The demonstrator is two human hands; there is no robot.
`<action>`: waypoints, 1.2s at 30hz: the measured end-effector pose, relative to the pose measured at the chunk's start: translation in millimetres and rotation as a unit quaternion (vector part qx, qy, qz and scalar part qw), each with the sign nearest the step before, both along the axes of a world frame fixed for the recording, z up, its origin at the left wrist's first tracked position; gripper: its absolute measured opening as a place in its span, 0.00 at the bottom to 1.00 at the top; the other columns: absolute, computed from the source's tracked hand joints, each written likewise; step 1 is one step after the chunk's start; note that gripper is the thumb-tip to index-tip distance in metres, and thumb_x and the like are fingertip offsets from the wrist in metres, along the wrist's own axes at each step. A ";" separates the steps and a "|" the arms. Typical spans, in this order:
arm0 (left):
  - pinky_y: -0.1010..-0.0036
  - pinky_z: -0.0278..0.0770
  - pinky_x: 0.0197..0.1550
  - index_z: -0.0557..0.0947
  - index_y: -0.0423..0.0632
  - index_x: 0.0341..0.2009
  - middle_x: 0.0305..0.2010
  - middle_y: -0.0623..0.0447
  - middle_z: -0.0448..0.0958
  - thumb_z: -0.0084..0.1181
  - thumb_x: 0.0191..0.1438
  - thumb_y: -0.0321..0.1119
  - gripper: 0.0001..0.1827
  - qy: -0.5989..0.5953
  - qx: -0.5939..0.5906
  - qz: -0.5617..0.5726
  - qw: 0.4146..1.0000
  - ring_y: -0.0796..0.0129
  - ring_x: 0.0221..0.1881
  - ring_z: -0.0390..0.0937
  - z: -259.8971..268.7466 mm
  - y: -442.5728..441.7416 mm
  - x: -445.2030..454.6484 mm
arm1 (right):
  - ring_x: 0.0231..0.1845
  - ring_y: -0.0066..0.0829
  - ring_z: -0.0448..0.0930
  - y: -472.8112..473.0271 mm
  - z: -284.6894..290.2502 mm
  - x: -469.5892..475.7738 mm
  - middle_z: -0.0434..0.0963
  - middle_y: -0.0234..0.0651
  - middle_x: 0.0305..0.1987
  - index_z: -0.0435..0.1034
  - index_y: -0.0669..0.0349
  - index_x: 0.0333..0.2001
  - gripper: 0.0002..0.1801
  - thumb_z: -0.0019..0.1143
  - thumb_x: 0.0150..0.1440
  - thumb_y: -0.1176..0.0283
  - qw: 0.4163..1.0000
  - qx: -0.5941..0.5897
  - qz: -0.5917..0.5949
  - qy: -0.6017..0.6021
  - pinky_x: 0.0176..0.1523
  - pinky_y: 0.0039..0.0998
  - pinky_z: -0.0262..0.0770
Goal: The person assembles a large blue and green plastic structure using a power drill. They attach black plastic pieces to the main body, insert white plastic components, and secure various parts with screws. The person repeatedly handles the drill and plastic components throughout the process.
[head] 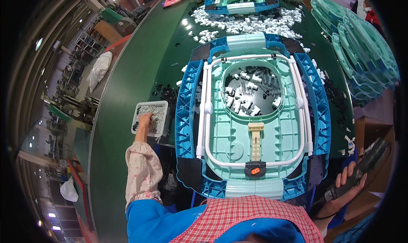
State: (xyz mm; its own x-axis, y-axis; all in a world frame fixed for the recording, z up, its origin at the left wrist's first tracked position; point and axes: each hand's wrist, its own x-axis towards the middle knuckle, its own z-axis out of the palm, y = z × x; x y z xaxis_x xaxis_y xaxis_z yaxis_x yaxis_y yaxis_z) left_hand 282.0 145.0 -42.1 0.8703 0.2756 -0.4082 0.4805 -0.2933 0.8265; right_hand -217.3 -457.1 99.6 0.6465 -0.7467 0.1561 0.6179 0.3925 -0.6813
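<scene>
My left hand (146,120) reaches into a white plastic tray (166,115) of small metal screws (156,110). Its fingertips are among the screws, so whether they pinch any is hidden. At the lower right, my right hand (349,179) grips a black corded electric screwdriver (360,171), apart from the work. Between my hands lies a plastic frame assembly with a blue outer frame (185,115) and a mint-green ribbed panel (229,131). White tubes (207,83) run around the panel. A cream plastic strip (256,144) leads down to a black latch with an orange button (255,171).
White plastic fittings (245,24) are heaped at the back, before a second frame assembly (241,8). More fittings and springs (271,83) show through the panel's oval opening. Green panels (366,51) are stacked at the right, above a cardboard box (376,137). Black parts (167,93) lie near the tray.
</scene>
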 end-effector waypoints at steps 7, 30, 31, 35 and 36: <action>0.82 0.56 0.16 0.72 0.47 0.26 0.20 0.58 0.66 0.52 0.58 0.32 0.09 -0.179 -0.374 -0.067 0.907 0.78 0.17 0.60 68.3 -94.2 -0.3 | 0.19 0.26 0.68 -2.1 19.5 26.7 0.63 0.37 0.29 0.50 0.68 0.62 0.35 0.39 0.65 0.49 0.996 0.038 0.055 -0.051 0.16 0.27 0.68; 0.72 0.85 0.39 0.78 0.34 0.47 0.37 0.42 0.80 0.53 0.60 0.27 0.13 0.392 -0.495 -0.315 0.709 0.62 0.35 0.82 64.4 -451.9 -330.0 | 0.21 0.23 0.67 -18.3 -29.9 74.5 0.65 0.29 0.23 0.53 0.64 0.66 0.55 0.53 0.50 0.31 0.977 -0.069 0.109 -0.169 0.31 0.30 0.66; 0.72 0.84 0.39 0.78 0.34 0.47 0.37 0.41 0.80 0.53 0.60 0.27 0.13 0.392 -0.510 -0.326 0.693 0.62 0.36 0.82 63.5 -450.4 -326.9 | 0.21 0.24 0.67 -20.0 -27.8 75.6 0.65 0.29 0.23 0.54 0.64 0.66 0.54 0.53 0.50 0.32 0.975 -0.068 0.121 -0.176 0.31 0.30 0.66; 0.76 0.81 0.33 0.79 0.35 0.45 0.34 0.44 0.81 0.56 0.59 0.30 0.13 0.388 -0.491 -0.396 0.672 0.67 0.30 0.80 68.0 -448.3 -325.7 | 0.22 0.23 0.71 -38.5 -29.8 68.6 0.66 0.29 0.23 0.55 0.63 0.64 0.52 0.51 0.51 0.31 0.961 -0.043 0.169 -0.215 0.30 0.29 0.69; 0.80 0.73 0.27 0.82 0.37 0.40 0.30 0.49 0.80 0.60 0.57 0.36 0.13 0.367 -0.405 -0.419 0.725 0.73 0.24 0.75 74.4 -450.7 -330.1 | 0.21 0.23 0.71 -40.5 -29.7 65.5 0.66 0.29 0.23 0.55 0.63 0.64 0.52 0.50 0.50 0.30 0.965 -0.036 0.146 -0.216 0.29 0.29 0.69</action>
